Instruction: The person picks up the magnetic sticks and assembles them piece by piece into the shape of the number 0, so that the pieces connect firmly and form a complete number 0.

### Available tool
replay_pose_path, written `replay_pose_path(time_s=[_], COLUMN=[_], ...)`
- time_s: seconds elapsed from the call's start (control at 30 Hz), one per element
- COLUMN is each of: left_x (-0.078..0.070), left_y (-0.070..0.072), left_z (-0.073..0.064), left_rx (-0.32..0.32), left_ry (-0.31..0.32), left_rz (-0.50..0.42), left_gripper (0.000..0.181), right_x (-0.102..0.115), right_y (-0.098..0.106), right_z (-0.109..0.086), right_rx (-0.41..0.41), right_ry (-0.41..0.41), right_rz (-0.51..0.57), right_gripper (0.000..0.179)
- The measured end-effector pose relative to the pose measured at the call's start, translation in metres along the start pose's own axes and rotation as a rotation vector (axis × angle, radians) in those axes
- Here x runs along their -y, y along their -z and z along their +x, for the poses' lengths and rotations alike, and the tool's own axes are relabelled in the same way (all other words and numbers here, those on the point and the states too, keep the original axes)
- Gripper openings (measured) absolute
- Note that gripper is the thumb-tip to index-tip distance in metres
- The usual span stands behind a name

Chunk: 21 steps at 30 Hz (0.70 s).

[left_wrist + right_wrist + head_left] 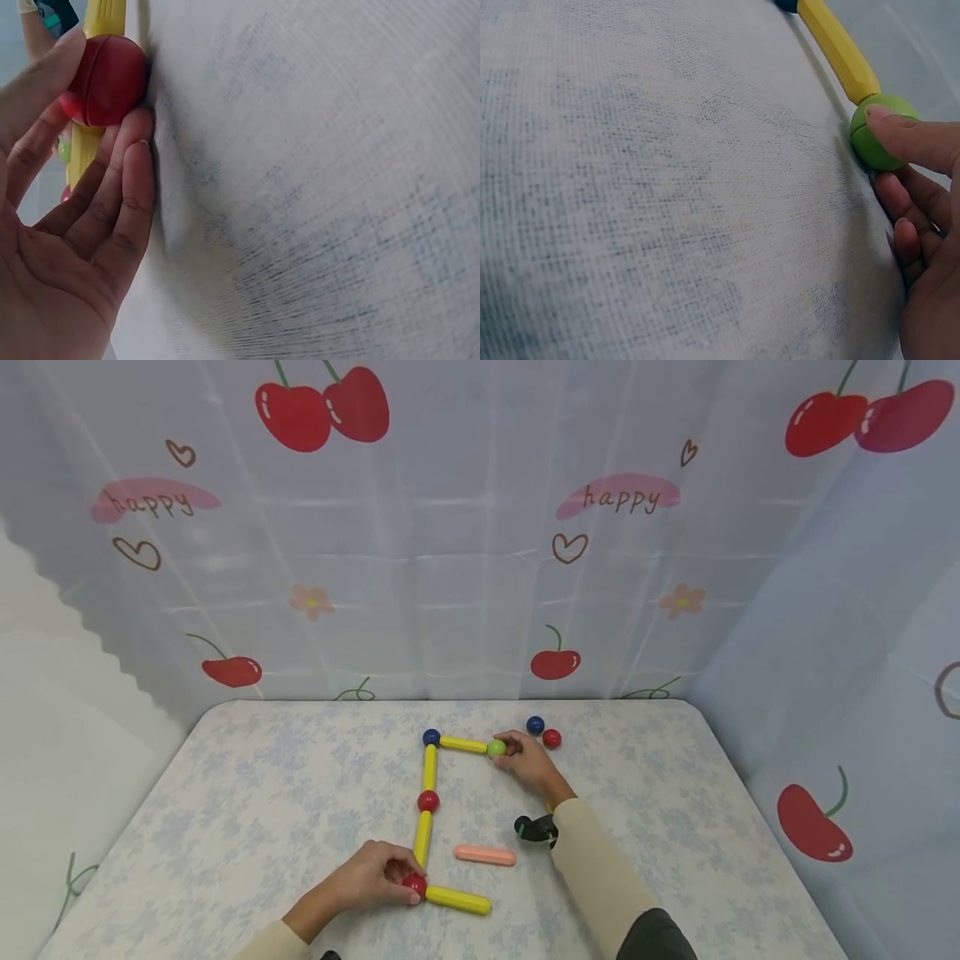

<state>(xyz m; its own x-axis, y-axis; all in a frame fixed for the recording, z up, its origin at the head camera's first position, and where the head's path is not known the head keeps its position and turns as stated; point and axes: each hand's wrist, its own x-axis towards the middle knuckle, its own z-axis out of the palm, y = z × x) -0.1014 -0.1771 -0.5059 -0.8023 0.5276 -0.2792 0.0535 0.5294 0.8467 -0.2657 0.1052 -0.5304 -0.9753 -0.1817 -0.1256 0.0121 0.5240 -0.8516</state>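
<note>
My left hand pinches a red ball between thumb and fingers at the near corner of a chain of rods and balls. From that ball one yellow rod runs right and another yellow rod runs away to a second red ball. Farther on, a yellow rod leads to a blue ball. From there a yellow rod reaches the green ball, which my right hand holds by thumb and fingers, low over the table.
A loose pink rod lies inside the bend of the chain. Beyond my right hand sit a loose blue ball and a red ball. Something yellow, mostly hidden, shows beside my right sleeve. A patterned cloth covers the table.
</note>
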Motion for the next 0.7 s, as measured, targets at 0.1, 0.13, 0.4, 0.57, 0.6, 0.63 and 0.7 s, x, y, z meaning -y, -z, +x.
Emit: replay_pose_path(time_s=[0.1, 0.13, 0.4, 0.57, 0.6, 0.63, 0.7], left_x=[0.003, 0.004, 0.010, 0.012, 0.013, 0.013, 0.013], left_y=[0.000, 0.000, 0.000, 0.002, 0.002, 0.002, 0.002], left_z=[0.000, 0.000, 0.002, 0.002, 0.002, 0.002, 0.002], left_rx=[-0.003, -0.004, -0.002, 0.011, 0.014, 0.017, 0.020], left_ry=[0.003, 0.003, 0.011, 0.014, 0.014, 0.015, 0.014], left_rz=[-0.032, -0.042, -0.107, -0.128, -0.133, -0.133, -0.134], left_gripper=[0.021, 0.021, 0.024, 0.024, 0.024, 0.024, 0.025], right_x=[0.003, 0.004, 0.005, -0.012, -0.016, -0.020, -0.026], right_y=[0.006, 0.009, 0.048, 0.067, 0.070, 0.071, 0.074], right_z=[-0.003, -0.004, -0.010, -0.007, -0.006, -0.005, -0.003], right_rx=[-0.005, -0.010, -0.173, -0.203, -0.197, -0.193, -0.185], right_ry=[0.008, 0.015, 0.191, 0.086, 0.063, 0.044, 0.021], right_rz=[-0.047, -0.055, -0.092, -0.181, -0.203, -0.216, -0.243], right_gripper=[0.042, 0.041, 0.032, 0.033, 0.034, 0.035, 0.035])
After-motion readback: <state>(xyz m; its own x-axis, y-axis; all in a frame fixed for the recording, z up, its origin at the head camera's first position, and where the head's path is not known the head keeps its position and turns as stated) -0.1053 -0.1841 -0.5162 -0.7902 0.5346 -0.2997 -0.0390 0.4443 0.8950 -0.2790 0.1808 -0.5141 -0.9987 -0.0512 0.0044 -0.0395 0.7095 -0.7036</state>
